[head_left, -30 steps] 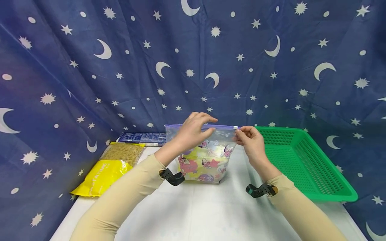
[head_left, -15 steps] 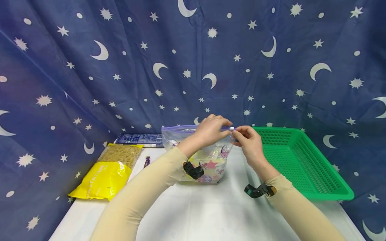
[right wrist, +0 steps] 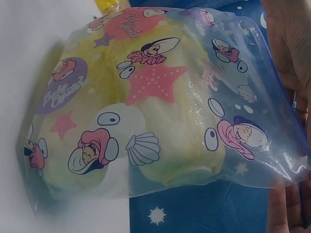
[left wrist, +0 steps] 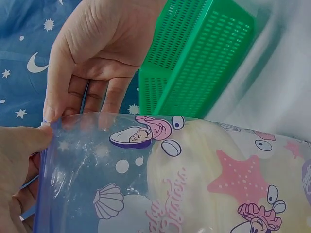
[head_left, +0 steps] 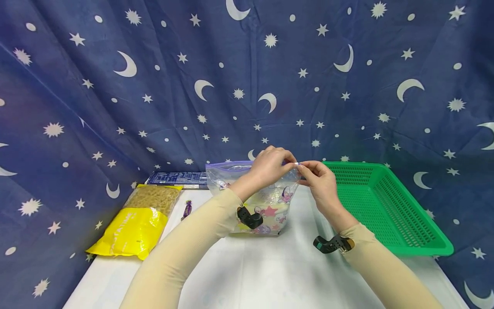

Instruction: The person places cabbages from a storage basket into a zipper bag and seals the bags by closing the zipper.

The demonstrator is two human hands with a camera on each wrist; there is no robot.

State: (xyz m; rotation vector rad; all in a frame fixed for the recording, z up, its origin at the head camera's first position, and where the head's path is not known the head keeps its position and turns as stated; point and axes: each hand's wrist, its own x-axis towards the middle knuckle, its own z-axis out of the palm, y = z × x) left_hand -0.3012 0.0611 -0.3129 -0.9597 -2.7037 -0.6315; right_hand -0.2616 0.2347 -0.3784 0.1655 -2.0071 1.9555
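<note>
A clear zip bag point(head_left: 275, 210) with pink starfish and shell prints stands upright on the table, with pale yellow contents inside. Along its top runs a purple zip strip point(head_left: 227, 165). My left hand point(head_left: 269, 166) reaches across the bag and pinches the small white slider point(left wrist: 47, 124) at the strip's right end. Just beside it, my right hand point(head_left: 321, 180) pinches the bag's top right corner between thumb and fingers. In the left wrist view, the two thumbs almost meet at the slider. The bag fills most of the right wrist view, its bulging contents seen through the film.
A green plastic basket point(head_left: 405, 214) lies at the right. To the left is a yellow pasta bag point(head_left: 135, 227), with dark blue packages point(head_left: 177, 178) behind it. A small purple-wrapped piece point(head_left: 187, 209) lies near my left sleeve. A starry curtain point(head_left: 247, 86) hangs behind.
My left hand has moved right along the bag's top to the slider, and its thumb and fingers have closed there. My right hand keeps its hold on the corner. The purple-wrapped piece has come into view.
</note>
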